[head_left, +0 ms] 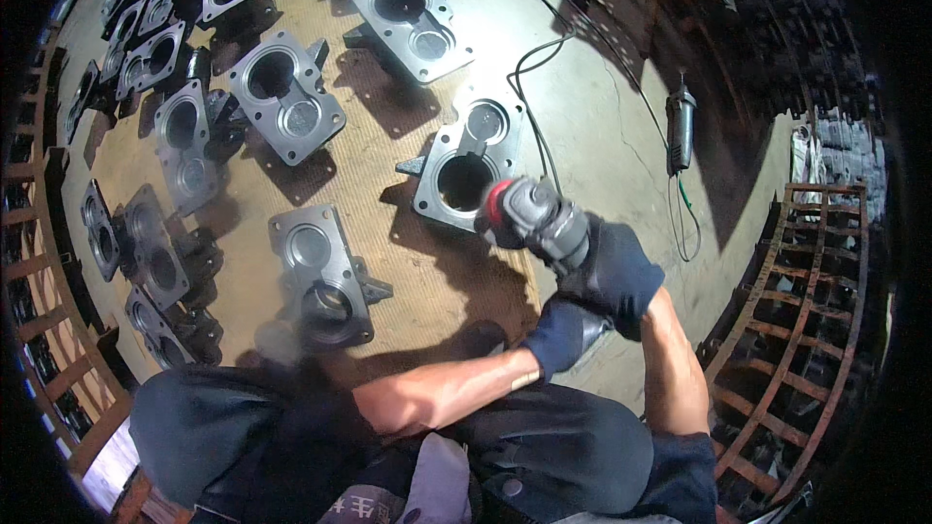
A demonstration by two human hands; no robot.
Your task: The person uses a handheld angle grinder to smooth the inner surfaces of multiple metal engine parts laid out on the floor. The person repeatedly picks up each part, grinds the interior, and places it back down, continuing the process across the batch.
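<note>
An angle grinder (558, 231) with a red rim at its disc end is gripped in both of my dark-gloved hands. My right hand (616, 267) wraps round the body just behind the gear head. Lower down, my left hand (566, 335) is closed on the rear part of the tool. The grinder's head overlaps the lower right edge of a grey metal casting (451, 143), a flanged plate with one large bore and one smaller round recess. Whether the disc touches the metal cannot be made out, as the head hides that spot.
Several similar castings, such as one at left (257, 114) and one near my knees (313, 245), stand on a tan ribbed sheet (451, 281). A second slim power tool (682, 131) lies on the concrete at right. Black cables (519, 73) cross the floor. Rusty racks (801, 349) flank both sides.
</note>
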